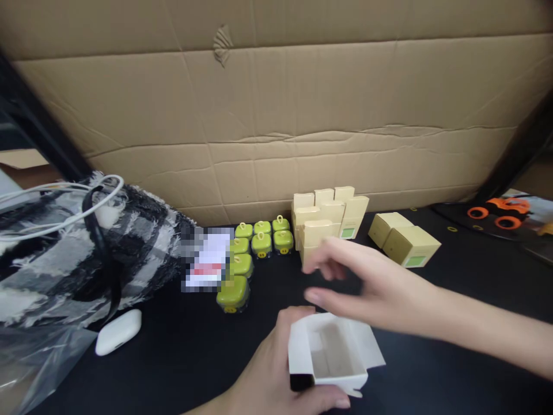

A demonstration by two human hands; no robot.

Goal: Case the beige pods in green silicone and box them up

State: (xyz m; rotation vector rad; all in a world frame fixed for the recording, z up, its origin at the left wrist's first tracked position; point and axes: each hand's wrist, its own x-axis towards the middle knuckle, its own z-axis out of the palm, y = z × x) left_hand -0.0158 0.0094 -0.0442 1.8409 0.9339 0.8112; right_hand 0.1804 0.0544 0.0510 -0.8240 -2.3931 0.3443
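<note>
My left hand (276, 360) grips a small white-lined box (341, 380) near the front, fingers at its far left and thumb along its near side. The box's top flaps stand open, and its inside looks empty. Above and beyond it is my right hand (363, 276), thumb and fingers apart, slightly blurred, with nothing between them. Just behind that hand stand several upright cream boxes (319, 230) with raised flaps. To the left, small green-lidded clear containers (234, 293) with loops and yellow labels form an L-shaped group.
Two closed cream boxes (412, 245) sit at right, near an orange toy car (501, 212). A cardboard wall (276, 98) closes off the back. At left are a black-and-white shaggy cloth (151, 248), white cable (103, 199), white earphone case (118, 332) and clear plastic bag (43, 363).
</note>
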